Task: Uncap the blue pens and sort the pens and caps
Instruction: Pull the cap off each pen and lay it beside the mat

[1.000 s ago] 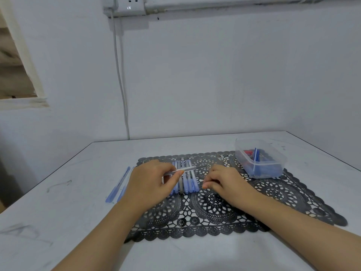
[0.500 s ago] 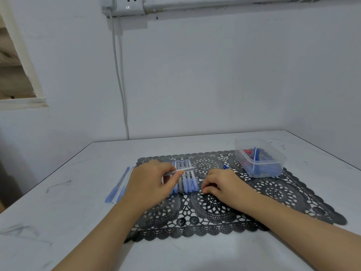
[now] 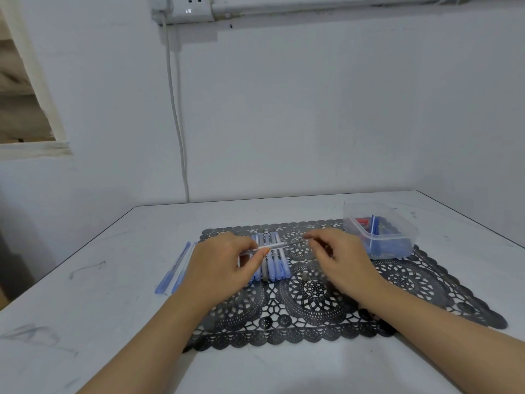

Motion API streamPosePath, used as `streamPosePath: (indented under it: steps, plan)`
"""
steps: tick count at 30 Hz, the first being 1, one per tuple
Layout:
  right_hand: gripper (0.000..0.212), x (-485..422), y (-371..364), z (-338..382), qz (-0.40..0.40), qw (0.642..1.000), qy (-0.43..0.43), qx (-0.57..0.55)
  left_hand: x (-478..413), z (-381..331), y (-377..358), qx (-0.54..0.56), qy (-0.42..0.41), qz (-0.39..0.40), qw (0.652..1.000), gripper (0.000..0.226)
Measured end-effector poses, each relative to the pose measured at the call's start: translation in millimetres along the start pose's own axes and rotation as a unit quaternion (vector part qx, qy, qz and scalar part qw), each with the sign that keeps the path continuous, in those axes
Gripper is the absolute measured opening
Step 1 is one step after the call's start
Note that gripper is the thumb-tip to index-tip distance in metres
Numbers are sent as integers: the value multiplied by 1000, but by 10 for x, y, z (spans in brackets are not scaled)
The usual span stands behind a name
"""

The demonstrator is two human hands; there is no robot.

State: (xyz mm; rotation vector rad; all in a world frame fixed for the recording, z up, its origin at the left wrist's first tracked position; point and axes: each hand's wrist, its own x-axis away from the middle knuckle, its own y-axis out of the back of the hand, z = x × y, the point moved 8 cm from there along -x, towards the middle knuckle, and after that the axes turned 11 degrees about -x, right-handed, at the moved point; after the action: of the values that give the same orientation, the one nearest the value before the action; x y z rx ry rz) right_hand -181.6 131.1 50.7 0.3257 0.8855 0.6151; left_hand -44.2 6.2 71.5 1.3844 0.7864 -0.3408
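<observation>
My left hand (image 3: 224,265) pinches a slim clear pen (image 3: 277,245) and holds it level above a row of several blue pens (image 3: 274,265) on the black lace mat (image 3: 312,302). My right hand (image 3: 341,260) is raised at the pen's right end, and its curled fingertips close on that end. Two blue pens (image 3: 174,267) lie side by side on the white table, left of the mat. A clear plastic tub (image 3: 380,234) at the mat's back right corner holds blue and red caps.
The white table (image 3: 113,280) stands against a white wall. A cable (image 3: 177,118) hangs from a socket strip down to the table's back edge. The table's right edge runs diagonally past the tub.
My right hand has lifted off the mat and moved up and left to the pen's right end. My left hand still holds the pen over the row.
</observation>
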Motion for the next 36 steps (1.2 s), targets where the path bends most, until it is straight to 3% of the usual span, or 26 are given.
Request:
streamPosePath:
  steps: [4,12,20,30,36]
  plan:
    - [27,22,32,112,-29,997,65,-6,-1,12,-15,-10,-1,0,1000,52]
    - [37,146,-161,369,45,978,200,35,2,0,-34,-24,-3,7,1000,49]
    - [35,138,-180,338,49,976,209,46,2,-11,-23,-33,-3,8,999,45]
    - [28,83,-34,353,-5,958,238,162,-1,-5,-39,-28,-8,22,999,32]
    - [20,69,-26,312,-8,955,246,164,-4,3,-43,-24,-6,22,999,42]
